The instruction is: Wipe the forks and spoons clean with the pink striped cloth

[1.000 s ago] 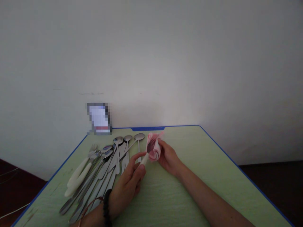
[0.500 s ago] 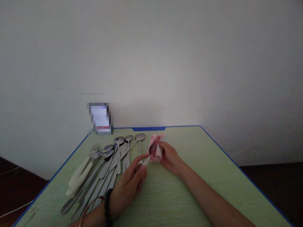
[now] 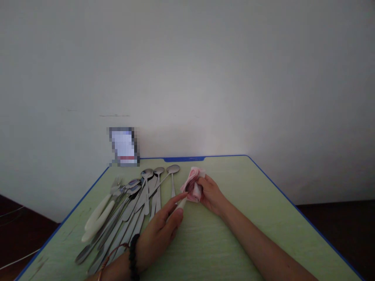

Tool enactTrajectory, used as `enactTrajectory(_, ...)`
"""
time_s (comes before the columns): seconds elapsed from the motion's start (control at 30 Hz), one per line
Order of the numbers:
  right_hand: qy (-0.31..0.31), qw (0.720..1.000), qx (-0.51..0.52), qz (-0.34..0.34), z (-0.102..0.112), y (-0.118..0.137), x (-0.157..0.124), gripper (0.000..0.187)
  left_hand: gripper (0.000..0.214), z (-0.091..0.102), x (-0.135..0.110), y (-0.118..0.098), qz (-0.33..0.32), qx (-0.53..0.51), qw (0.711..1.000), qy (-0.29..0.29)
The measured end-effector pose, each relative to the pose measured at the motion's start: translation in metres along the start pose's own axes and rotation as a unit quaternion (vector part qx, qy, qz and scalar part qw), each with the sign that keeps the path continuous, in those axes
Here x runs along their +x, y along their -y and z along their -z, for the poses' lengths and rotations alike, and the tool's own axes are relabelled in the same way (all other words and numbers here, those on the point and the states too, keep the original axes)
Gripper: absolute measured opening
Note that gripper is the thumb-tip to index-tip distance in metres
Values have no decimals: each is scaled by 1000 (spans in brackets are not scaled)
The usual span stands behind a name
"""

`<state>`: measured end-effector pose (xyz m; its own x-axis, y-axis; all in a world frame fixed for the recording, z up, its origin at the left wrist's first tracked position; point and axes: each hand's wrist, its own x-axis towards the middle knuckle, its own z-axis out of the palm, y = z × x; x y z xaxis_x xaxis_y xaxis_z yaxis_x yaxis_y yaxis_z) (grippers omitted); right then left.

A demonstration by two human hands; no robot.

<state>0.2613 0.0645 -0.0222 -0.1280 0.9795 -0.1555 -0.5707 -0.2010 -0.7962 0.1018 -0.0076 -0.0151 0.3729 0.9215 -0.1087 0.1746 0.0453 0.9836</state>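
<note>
My left hand (image 3: 164,222) is closed around the white handle of a spoon (image 3: 182,203), its index finger stretched along toward the head. The dark metal head is mostly hidden in a pink cloth (image 3: 193,195), so its full shape does not show. My right hand (image 3: 211,193) pinches the cloth from the right, thumb on top, folded about the spoon's head. Left of my left hand lies a loose pile of metal spoons (image 3: 147,173) and other long cutlery, partly covered by that hand and forearm. Forks with white handles (image 3: 98,212) are at the pile's left side.
The green table (image 3: 249,234) has a blue edge and meets a pale wall (image 3: 187,78) at the back. A blurred phone-like screen (image 3: 124,146) leans at the back left corner. One spoon (image 3: 173,169) lies just left of the cloth.
The pink cloth has shifted and crumpled differently around the spoon's head as my right thumb moved over it. My left hand has moved very slightly; the pile looks the same.
</note>
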Motion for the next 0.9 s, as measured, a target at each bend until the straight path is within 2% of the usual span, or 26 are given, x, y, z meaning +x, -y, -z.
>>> enactTrajectory(0.13,0,1000,1,-2,-1,0,0,12,58,-1,2,2,10,-48,999,0)
enactTrajectory(0.33,-62,998,33,-2,-3,-1,3,5,61,-4,3,0,21,-86,996,-21)
enactTrajectory(0.6,-27,996,85,-30,0,-1,4,8,52,-3,4,4,-2,-70,997,-20)
enactTrajectory(0.9,5,1000,6,9,0,-4,1,16,53,-2,3,3,-5,-79,997,-16)
